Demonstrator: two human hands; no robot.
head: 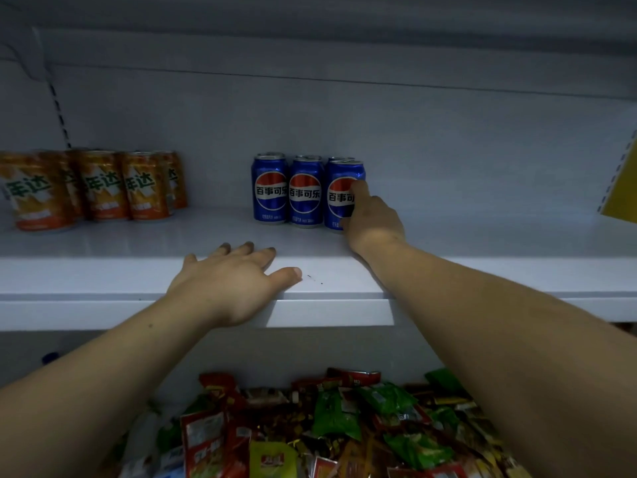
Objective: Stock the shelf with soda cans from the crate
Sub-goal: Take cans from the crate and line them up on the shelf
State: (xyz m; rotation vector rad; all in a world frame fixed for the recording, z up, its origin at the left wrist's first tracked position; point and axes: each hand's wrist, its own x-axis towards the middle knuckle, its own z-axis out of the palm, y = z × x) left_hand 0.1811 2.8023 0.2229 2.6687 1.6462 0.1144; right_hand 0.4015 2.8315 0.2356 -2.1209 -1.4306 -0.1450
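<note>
The rightmost blue can stands upright on the white shelf, touching the two other blue cans to its left, with more blue cans just behind them. The right hand wraps around its right side, thumb up on the label, fingers hidden behind the can, so it looks gripped. The left hand lies flat and spread on the shelf's front edge, holding nothing. Well to the left on the same shelf stands a group of orange cans. Below the shelf lies a heap of red and green snack packets. A yellow tag shows at the right edge
</note>
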